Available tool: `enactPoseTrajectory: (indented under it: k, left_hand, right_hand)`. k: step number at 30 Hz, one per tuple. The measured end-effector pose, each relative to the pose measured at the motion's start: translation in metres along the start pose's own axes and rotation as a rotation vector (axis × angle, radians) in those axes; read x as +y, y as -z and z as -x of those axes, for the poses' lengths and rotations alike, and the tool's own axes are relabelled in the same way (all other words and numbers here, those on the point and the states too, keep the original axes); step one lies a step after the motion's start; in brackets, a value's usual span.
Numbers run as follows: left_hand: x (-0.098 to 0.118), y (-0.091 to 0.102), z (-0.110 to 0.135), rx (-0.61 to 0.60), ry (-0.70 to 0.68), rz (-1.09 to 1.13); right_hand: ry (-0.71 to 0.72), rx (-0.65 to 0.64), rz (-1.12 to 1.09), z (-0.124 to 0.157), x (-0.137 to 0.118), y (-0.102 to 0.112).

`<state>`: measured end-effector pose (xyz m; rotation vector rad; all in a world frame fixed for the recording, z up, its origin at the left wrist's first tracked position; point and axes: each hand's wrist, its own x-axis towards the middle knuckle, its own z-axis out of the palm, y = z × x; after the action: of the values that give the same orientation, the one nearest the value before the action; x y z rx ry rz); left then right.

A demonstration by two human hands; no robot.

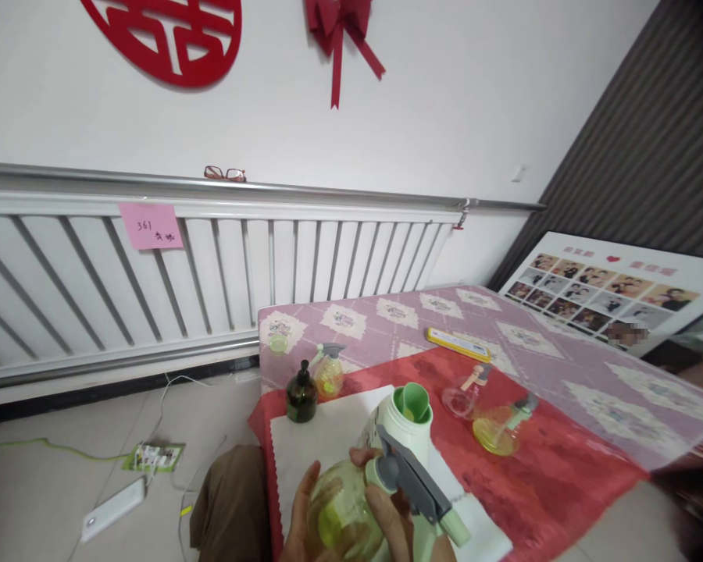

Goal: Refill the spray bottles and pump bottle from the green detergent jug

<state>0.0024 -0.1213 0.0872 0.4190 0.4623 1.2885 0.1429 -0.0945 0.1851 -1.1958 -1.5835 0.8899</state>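
— What sort of place is this?

— A lived-in room of a home. A large red paper-cut emblem (167, 35) is stuck on the white wall at the upper left, with a red ribbon bow (337, 27) at top centre.

— Anything else?

— A long white ribbed radiator (211, 273) crosses the left half, with red-framed spectacles (225, 173) on its ledge and a pink paper note (151, 225) stuck to it. At the right, a white board printed with rows of small photographs (609, 293) leans by a table under a pink patterned cloth (562, 351). A white plastic power strip (112, 509) lies on the tiled floor, lower left.
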Motion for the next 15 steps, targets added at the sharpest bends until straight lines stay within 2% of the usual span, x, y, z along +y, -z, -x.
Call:
enactPoseTrajectory:
  k: [3, 6, 11, 13, 15]
  left_hand:
    - [0.0, 0.0, 0.001, 0.002, -0.086, 0.003]
    - [-0.002, -0.003, 0.001, 0.078, -0.177, -0.079]
    - [-0.007, -0.002, 0.001, 0.206, -0.416, -0.15]
    - [-0.007, 0.001, 0.0, 0.228, -0.426, -0.124]
    - [-0.003, 0.004, -0.001, 0.223, -0.377, -0.078]
  right_hand:
    - [-0.007, 0.047, 0.02, 0.001, 0.0, -0.001]
    - [-0.026, 0.077, -0.002, 0.001, -0.001, -0.007]
    - [-0.012, 0.194, -0.12, 0.0, 0.0, -0.025]
    - [0.009, 0.194, -0.175, -0.002, 0.003, -0.03]
    - [0.029, 0.156, -0.22, -0.005, 0.008, -0.032]
